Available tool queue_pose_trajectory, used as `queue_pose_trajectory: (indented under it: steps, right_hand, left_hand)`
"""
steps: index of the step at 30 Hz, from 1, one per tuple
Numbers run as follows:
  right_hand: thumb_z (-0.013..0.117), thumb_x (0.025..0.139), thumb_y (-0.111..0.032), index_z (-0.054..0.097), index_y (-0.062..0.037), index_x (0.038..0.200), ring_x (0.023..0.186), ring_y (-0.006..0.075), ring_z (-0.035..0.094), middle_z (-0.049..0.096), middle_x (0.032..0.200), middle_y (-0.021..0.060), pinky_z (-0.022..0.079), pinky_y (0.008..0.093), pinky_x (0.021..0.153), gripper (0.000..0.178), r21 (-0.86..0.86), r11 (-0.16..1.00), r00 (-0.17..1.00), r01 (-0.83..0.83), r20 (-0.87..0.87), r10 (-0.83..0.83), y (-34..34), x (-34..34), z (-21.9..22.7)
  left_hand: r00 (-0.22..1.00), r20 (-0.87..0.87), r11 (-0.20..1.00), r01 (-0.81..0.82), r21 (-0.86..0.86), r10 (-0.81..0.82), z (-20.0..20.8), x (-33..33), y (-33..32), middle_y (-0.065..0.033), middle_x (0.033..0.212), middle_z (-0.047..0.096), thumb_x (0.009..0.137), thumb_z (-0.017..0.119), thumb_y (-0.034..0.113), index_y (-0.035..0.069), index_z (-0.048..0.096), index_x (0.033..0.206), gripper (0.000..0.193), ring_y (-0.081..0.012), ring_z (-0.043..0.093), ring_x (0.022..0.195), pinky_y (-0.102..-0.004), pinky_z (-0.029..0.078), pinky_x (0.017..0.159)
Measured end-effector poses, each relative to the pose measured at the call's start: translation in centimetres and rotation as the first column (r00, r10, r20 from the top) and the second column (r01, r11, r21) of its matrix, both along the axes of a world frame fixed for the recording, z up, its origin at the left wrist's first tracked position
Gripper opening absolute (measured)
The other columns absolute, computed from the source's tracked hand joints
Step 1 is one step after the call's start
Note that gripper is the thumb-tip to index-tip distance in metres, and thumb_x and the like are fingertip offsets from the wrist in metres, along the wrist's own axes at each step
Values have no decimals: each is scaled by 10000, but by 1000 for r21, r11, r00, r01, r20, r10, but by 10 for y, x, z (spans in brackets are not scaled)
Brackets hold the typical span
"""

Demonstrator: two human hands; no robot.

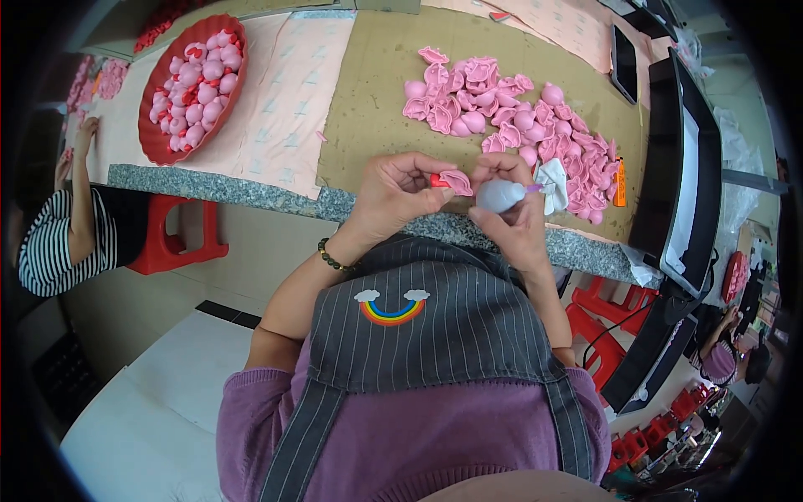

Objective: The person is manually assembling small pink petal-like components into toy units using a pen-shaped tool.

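My left hand (400,194) pinches a small pink piece (457,181) with a red end between thumb and fingers, just above the table's front edge. Close beside it, my right hand (520,233) is closed around a pale grey-blue bulb (499,197) with a purple tip (533,188) that points right. The bulb sits near the pink piece; whether they touch I cannot tell. Beyond my hands lies a loose heap of pink pieces (481,79), some round and some frilled like shells. A folded white cloth (551,185) rests against the heap, right of the bulb.
A red scalloped bowl (148,107) of pink and red pieces stands at the left. An orange tool or tube (620,182) lies right of the heap. A phone-like dark slab (624,64) and a black-framed box (687,167) bound the right side. Another person's arm (82,180) reaches in far left.
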State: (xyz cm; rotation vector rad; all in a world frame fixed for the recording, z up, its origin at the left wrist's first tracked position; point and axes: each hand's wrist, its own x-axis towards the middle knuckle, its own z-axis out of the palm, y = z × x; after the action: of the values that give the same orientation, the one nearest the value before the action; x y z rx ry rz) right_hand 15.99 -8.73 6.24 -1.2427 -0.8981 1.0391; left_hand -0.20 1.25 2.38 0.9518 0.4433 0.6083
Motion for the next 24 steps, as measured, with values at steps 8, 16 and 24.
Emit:
queue_pose_trajectory:
  steps: [8, 16, 24]
  right_hand:
    - [712, 816, -47, 572, 23, 1120, 869, 138, 586, 625, 1069, 115, 461, 266, 806, 342, -32, 999, 993, -32, -113, 28, -10, 13, -3]
    - [704, 867, -185, 574, 67, 1148, 771, 143, 610, 648, 895, 106, 493, 252, 697, 400, 16, 999, 985, 37, -171, -33, -6, 8, -3]
    - [737, 827, -162, 627, 46, 1017, 777, 122, 575, 628, 871, 63, 447, 246, 713, 302, 96, 974, 961, 203, 173, -217, -15, 19, 11]
  left_hand:
    - [998, -20, 997, -68, -48, 67, -2, -1, -1, -184, 993, 695, 851, 666, -33, -65, 623, 1076, 231, -208, 704, 860, -289, 582, 760]
    - [999, 31, 996, 44, -72, -42, -3, 3, 0, -172, 1027, 688, 869, 655, -14, -48, 626, 1074, 209, -182, 689, 839, -290, 584, 716]
    - [997, 75, 972, -18, -236, 36, -1, 6, 1, -185, 1062, 676, 891, 627, -15, -26, 586, 1225, 336, -229, 693, 896, -316, 590, 780]
